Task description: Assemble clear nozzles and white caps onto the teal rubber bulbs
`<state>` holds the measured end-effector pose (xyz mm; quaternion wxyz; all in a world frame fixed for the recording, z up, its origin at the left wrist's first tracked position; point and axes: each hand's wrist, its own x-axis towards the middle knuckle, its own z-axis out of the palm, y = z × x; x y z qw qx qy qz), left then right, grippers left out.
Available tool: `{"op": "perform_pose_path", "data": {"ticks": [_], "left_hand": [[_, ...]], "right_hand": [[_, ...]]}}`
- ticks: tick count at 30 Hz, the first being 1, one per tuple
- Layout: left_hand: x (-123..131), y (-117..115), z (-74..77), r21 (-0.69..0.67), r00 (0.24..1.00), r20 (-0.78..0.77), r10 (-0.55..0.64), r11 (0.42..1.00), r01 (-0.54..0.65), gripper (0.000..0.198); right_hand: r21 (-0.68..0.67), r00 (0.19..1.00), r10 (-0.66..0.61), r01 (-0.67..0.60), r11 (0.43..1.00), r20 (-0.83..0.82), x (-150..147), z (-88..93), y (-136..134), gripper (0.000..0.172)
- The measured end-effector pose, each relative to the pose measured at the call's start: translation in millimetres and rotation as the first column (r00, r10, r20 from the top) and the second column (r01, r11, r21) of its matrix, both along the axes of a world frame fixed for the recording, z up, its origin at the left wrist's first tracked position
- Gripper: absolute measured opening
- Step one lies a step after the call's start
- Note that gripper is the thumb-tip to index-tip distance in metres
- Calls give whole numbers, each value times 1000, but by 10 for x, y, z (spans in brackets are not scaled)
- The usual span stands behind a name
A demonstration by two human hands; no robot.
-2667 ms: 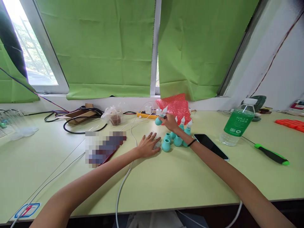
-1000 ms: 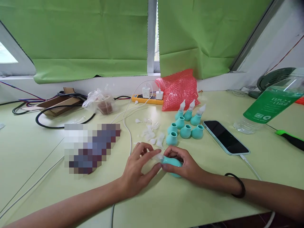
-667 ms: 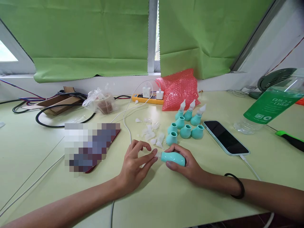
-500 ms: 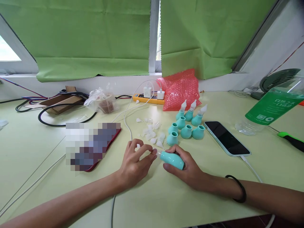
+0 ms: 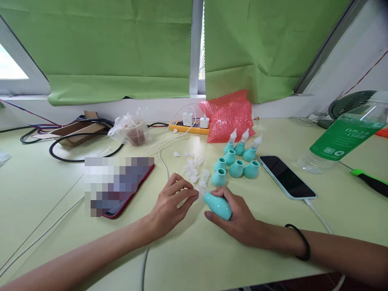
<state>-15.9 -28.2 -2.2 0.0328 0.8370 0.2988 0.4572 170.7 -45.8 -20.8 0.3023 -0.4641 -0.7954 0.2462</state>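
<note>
- Right now the teal bulb (image 5: 217, 205) sits in my right grip (image 5: 241, 220), just above or on the counter (image 5: 257, 258) in front of me; I can't tell whether its underside touches.
- My right grip is wrapped round the bulb's fat end, fingers on the far side and thumb along the near side.
- My left grip (image 5: 171, 204) is narrow, fingertips drawn together, apparently pinching a small clear tip (image 5: 201, 190) at the bulb's mouth.
- I judge the bulb light and soft, probably rubbery, so it should give if I squeeze hard; its glossy skin may slip.
- I'd hold it near the neck, where it likely yields less, and keep the pressure even.
- The tip looks thin and slick, perhaps easy to bend, so I'd pinch it lightly and straight along its length.
- Earliest of all, my left grip lay spread over the loose clear pieces (image 5: 190, 167) while my right grip held a tipped bulb near the red bag (image 5: 230, 117); now both meet close in front of me.
- More recently the bulb lay almost level; now its mouth angles farther away and its base comes nearer me.
</note>
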Motion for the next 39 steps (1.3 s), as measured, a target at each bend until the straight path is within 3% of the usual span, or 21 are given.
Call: {"op": "perform_pose_path", "data": {"ticks": [3, 6, 10, 16, 22, 28, 33, 36, 39], "left_hand": [[-25, -20, 20, 90, 987, -155, 44, 995, -30, 13], [-39, -65, 37, 291, 928, -346, 139, 956, -35, 15], [-30, -107, 43, 428, 871, -436, 229, 904, -23, 13], [-34, -70, -25, 324, 846, -486, 220, 944, -59, 13], [-41, -15, -87, 371, 871, -433, 231, 927, -61, 8], [-35, -21, -31, 353, 902, -383, 199, 934, -57, 6], [-38, -5, -13, 237, 948, -279, 150, 968, -83, 6], [-39, 17, -5, 142, 960, -258, 105, 987, -70, 22], [-47, 23, 13, 216, 946, -308, 106, 976, -39, 23]], "right_hand": [[65, 1000, -5, 3, 998, 25, -5, -14, -16, 34], [85, 999, -17, 14, 996, 37, -14, -17, -24, 34], [93, 999, -20, 17, 995, 32, -21, -7, -27, 34], [47, 999, -34, 33, 998, 10, -21, 14, -10, 29], [-46, 990, -58, 53, 998, -128, -18, 17, 33, 21], [-130, 963, -109, 79, 988, -245, -32, 40, 74, 22], [-58, 973, -25, 12, 998, -229, -17, 31, 52, 20], [-25, 983, -22, 18, 1000, -182, -7, 23, 46, 21], [-13, 989, 3, -5, 1000, -146, -4, 17, 54, 21]]}}
